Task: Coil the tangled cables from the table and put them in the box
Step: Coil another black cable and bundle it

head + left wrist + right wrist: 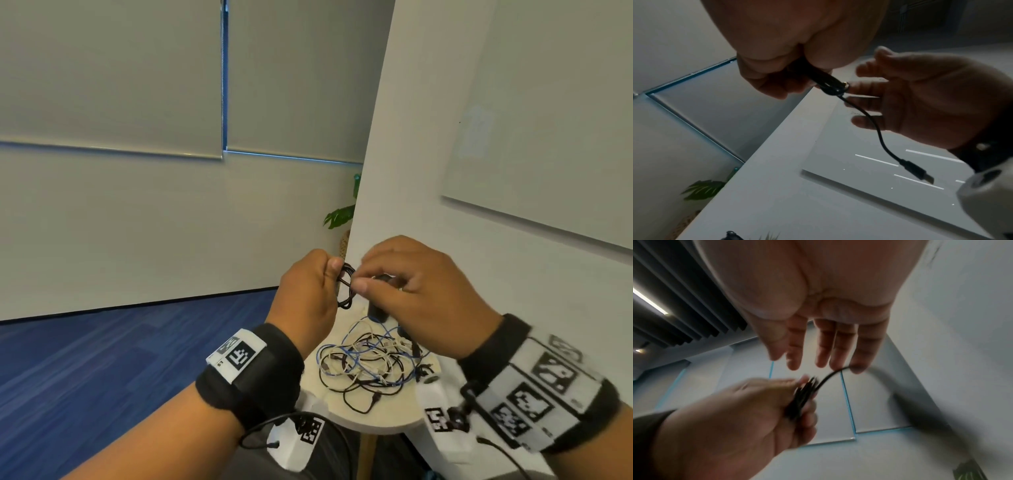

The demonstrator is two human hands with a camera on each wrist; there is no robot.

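Our left hand (pixel 306 287) grips the coiled black cable (pixel 345 286); our right hand (pixel 416 291), fingers relaxed, touches its loose end at 3 o'clock.

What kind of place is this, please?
Probably an office or meeting room: roller blinds over the windows, a glass whiteboard on the wall, blue carpet, and a potted plant.

Head view bright, evenly lit, edges bowed. Both wrist views dim, motion-blurred; ceiling light strip (pixel 650 302) glares upper left.
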